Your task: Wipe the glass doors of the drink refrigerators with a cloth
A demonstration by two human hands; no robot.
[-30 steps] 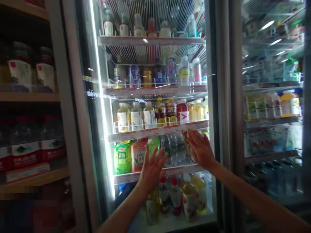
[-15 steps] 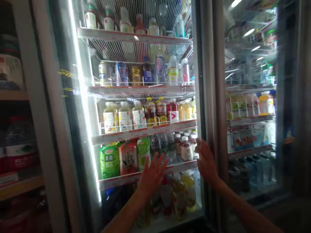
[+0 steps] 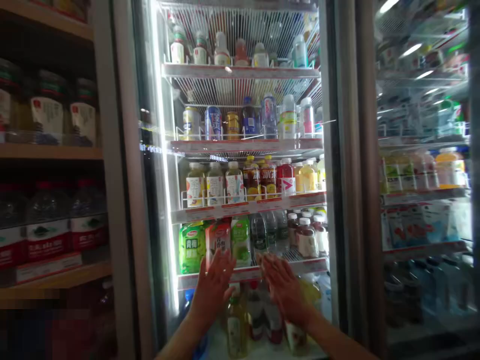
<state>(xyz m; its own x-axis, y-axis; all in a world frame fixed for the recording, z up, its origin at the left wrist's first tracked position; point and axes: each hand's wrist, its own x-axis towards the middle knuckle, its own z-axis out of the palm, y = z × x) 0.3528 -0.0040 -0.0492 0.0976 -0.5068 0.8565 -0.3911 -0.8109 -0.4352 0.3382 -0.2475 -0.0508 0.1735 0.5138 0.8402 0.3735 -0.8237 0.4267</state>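
My left hand [image 3: 214, 285] is raised with its fingers stretched out, in front of a red pouch [image 3: 218, 236] on a lower shelf of a lit drinks cooler. My right hand [image 3: 282, 287] is held up beside it, fingers extended and nothing in them, below some clear bottles [image 3: 259, 232]. A green pouch [image 3: 192, 247] and a lighter green pouch [image 3: 240, 240] stand on either side of the red one. Whether either hand touches the glass in front of the shelves, I cannot tell. Behind my hands, bottles on the bottom level are partly hidden.
Upper shelves hold cans [image 3: 213, 122] and juice bottles [image 3: 234, 182]. A metal door frame [image 3: 360, 175] separates this cooler from another on the right. At the left, wooden shelves [image 3: 52, 151] carry large red-labelled bottles [image 3: 48, 220].
My view has turned left, so the cooler sits further right. My right hand has moved left, away from the door frame, closer to my left hand. Both stay empty.
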